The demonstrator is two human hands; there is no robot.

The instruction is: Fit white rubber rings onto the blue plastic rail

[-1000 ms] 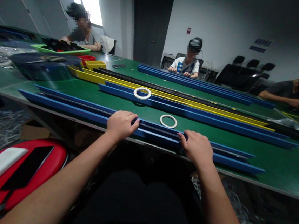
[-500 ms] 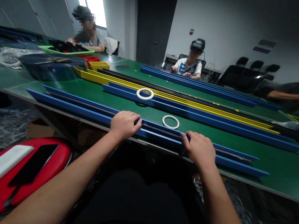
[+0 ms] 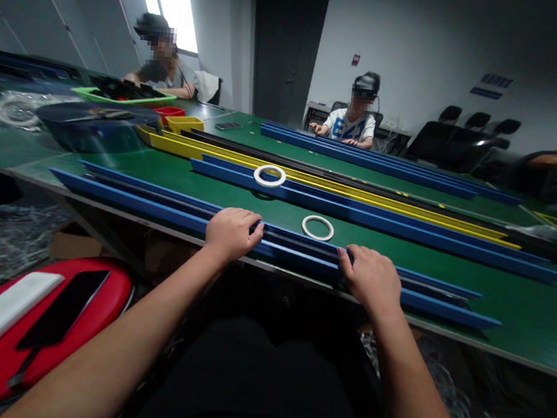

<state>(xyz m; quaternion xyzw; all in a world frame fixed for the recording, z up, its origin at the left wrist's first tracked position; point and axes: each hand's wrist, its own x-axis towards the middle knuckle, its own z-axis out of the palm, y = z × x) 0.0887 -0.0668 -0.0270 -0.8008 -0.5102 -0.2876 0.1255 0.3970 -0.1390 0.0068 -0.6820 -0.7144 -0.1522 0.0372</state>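
A long blue channel-shaped profile (image 3: 126, 197) lies along the near edge of the green table, with a dark strip running inside its trough. My left hand (image 3: 231, 234) is closed over the profile left of its middle, thumb and fingers curled in over the trough. Further right, my right hand (image 3: 374, 276) grips the same profile, its thumb on the near side. Whatever lies under the fingers is hidden. Just behind the profile, between my hands, a white ring like a narrow tape roll (image 3: 305, 228) lies flat. A second white ring (image 3: 257, 176) rests on another blue profile (image 3: 405, 224) behind.
Yellow (image 3: 340, 185) and black profiles lie beyond. At the left are a large dark round roll (image 3: 84, 131), a green tray (image 3: 85, 92) and small red and yellow bins. A red stool (image 3: 95, 323) holds a phone and a white device. Several people sit around the table.
My hands and the blue profile stay in place. The person at the far right has shifted their arm, and the person opposite has moved their hands slightly.
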